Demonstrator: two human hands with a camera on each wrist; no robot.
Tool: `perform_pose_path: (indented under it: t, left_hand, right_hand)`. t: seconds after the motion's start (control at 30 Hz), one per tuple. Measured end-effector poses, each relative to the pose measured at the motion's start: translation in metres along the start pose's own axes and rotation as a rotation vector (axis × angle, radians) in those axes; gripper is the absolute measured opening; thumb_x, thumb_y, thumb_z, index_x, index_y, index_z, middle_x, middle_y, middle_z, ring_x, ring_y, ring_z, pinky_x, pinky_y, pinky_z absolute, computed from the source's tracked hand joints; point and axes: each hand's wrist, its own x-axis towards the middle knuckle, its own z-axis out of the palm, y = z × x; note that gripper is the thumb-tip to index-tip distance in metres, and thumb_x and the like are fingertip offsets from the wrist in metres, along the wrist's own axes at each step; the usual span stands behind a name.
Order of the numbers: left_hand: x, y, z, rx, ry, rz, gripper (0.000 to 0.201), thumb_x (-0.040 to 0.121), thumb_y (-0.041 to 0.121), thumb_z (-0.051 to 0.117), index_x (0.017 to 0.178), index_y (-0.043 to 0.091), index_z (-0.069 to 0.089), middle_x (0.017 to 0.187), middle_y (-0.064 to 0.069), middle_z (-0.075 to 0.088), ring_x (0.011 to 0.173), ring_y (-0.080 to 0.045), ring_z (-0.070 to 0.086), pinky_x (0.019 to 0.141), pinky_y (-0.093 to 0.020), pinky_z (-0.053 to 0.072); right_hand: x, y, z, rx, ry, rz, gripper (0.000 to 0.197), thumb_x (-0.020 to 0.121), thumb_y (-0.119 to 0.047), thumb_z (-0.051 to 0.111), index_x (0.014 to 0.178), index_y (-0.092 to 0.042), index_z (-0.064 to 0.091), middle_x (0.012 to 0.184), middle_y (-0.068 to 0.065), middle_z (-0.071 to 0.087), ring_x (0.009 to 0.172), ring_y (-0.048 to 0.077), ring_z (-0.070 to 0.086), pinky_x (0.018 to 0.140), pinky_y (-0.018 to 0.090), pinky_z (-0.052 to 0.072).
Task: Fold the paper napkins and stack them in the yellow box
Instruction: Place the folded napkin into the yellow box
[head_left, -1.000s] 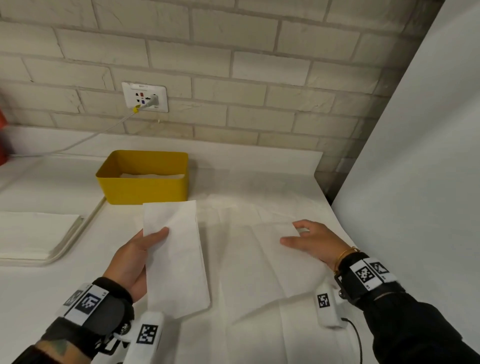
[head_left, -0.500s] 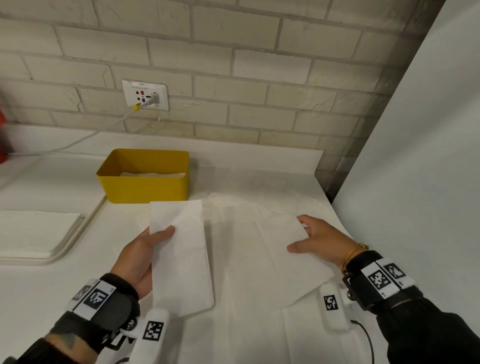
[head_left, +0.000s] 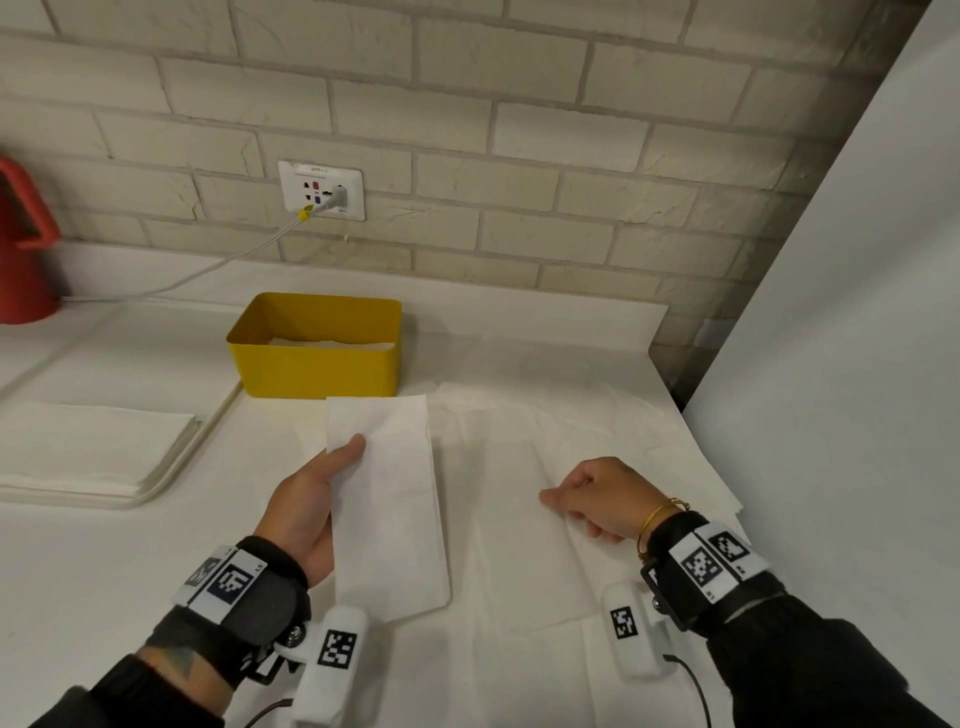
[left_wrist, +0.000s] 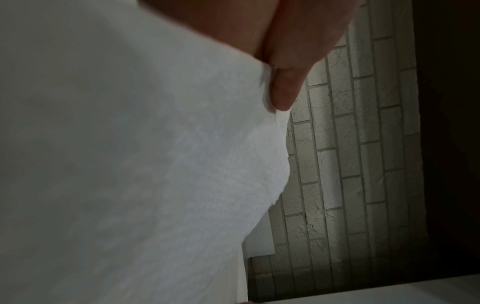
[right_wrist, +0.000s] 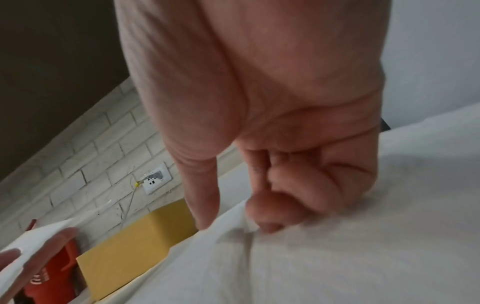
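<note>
A folded white napkin (head_left: 387, 499) is held above the table in my left hand (head_left: 311, 499), thumb on top and fingers hidden beneath; the left wrist view shows the napkin (left_wrist: 142, 174) filling the frame under the thumb. My right hand (head_left: 592, 499) has curled fingers pinching the edge of an unfolded napkin (head_left: 514, 519) lying flat; the right wrist view shows the fingertips (right_wrist: 270, 224) gathering that sheet (right_wrist: 337, 257). The yellow box (head_left: 317, 364) stands behind the held napkin with white napkins (head_left: 332, 342) inside.
A stack of unfolded napkins (head_left: 88, 447) lies on a white tray (head_left: 171, 483) at the left. More loose sheets (head_left: 623, 431) spread under my right hand. A red object (head_left: 26, 260) stands far left, a socket with cable (head_left: 322, 189) on the brick wall, a white panel (head_left: 831, 364) at right.
My right hand drew back toward me and curled from flat fingers into a pinch on the flat sheet's edge. The left hand kept hold of the folded napkin, nearly still.
</note>
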Motion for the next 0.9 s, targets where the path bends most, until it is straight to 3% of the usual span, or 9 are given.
perform_pose_path:
  t: [0.13,0.27,0.4,0.5,0.57,0.63,0.73,0.83,0.9]
  left_hand:
    - [-0.002,-0.002,0.002,0.003,0.009,-0.009,0.031,0.099,0.028,0.061,0.124,0.010,0.068,0.111,-0.014,0.076,0.104,-0.034,0.071,0.089,-0.047,0.054]
    - [-0.003,-0.003,0.003,0.015,0.011,0.003,0.029,0.099,0.028,0.060,0.122,0.011,0.069,0.110,-0.013,0.077,0.103,-0.033,0.071,0.090,-0.047,0.053]
    - [-0.006,-0.002,0.003,0.012,-0.001,-0.003,0.028,0.099,0.028,0.060,0.120,0.012,0.069,0.113,-0.014,0.076,0.107,-0.035,0.070,0.097,-0.050,0.052]
    - [-0.008,-0.001,0.003,0.004,0.000,0.005,0.029,0.100,0.028,0.059,0.122,0.012,0.068,0.114,-0.014,0.075,0.108,-0.034,0.070,0.093,-0.048,0.053]
    - [-0.010,0.000,0.005,0.002,-0.003,0.012,0.030,0.100,0.028,0.059,0.123,0.011,0.068,0.113,-0.014,0.076,0.108,-0.034,0.070,0.092,-0.047,0.053]
    - [-0.012,-0.001,0.009,0.013,-0.005,0.021,0.029,0.101,0.029,0.058,0.122,0.011,0.068,0.113,-0.013,0.076,0.108,-0.033,0.070,0.096,-0.048,0.053]
    - [-0.013,-0.005,0.020,0.049,-0.018,0.031,0.032,0.102,0.030,0.058,0.125,0.011,0.067,0.114,-0.012,0.076,0.111,-0.033,0.069,0.105,-0.050,0.049]
    - [-0.015,-0.008,0.034,0.081,-0.058,0.038,0.032,0.104,0.028,0.054,0.127,0.008,0.066,0.113,-0.014,0.076,0.108,-0.034,0.071,0.098,-0.047,0.053]
    - [-0.017,-0.008,0.041,0.097,-0.111,0.035,0.034,0.105,0.029,0.051,0.125,0.006,0.066,0.112,-0.018,0.075,0.104,-0.035,0.072,0.091,-0.045,0.056]
  right_hand:
    - [0.004,-0.001,0.012,0.114,0.052,-0.044,0.017,0.088,-0.029,0.076,0.089,-0.013,0.071,0.072,-0.004,0.064,0.058,0.007,0.052,0.054,0.019,0.038]
    - [0.000,-0.003,0.016,0.081,0.077,-0.013,0.030,0.086,-0.042,0.075,0.091,-0.013,0.068,0.061,0.000,0.065,0.053,0.011,0.055,0.053,0.023,0.042]
    - [-0.001,-0.001,0.014,0.091,0.027,0.031,0.036,0.079,-0.032,0.084,0.103,-0.015,0.064,0.074,-0.001,0.065,0.061,0.010,0.056,0.054,0.021,0.040]
    - [-0.002,0.001,0.008,0.182,0.011,0.036,0.027,0.079,-0.023,0.085,0.095,-0.010,0.067,0.071,-0.001,0.062,0.061,0.011,0.054,0.054,0.021,0.040]
    - [-0.006,-0.003,0.003,0.252,0.053,-0.024,0.021,0.080,-0.022,0.084,0.084,-0.010,0.067,0.068,-0.002,0.061,0.063,0.013,0.055,0.058,0.024,0.043]
    - [-0.013,-0.016,-0.002,0.324,0.185,-0.145,0.023,0.080,-0.022,0.084,0.076,-0.012,0.064,0.071,-0.001,0.061,0.071,0.017,0.058,0.067,0.030,0.049]
    - [-0.037,-0.051,0.002,0.321,0.333,-0.367,0.023,0.082,-0.018,0.081,0.074,-0.013,0.060,0.076,-0.003,0.060,0.069,0.013,0.055,0.067,0.024,0.045]
    - [-0.055,-0.081,0.026,0.195,0.323,-0.524,0.022,0.080,-0.016,0.081,0.075,-0.015,0.060,0.090,-0.003,0.060,0.075,0.013,0.057,0.069,0.020,0.044]
    - [-0.059,-0.091,0.045,0.160,0.269,-0.541,0.018,0.081,-0.020,0.080,0.079,-0.018,0.062,0.096,-0.006,0.058,0.081,0.008,0.058,0.071,0.016,0.042]
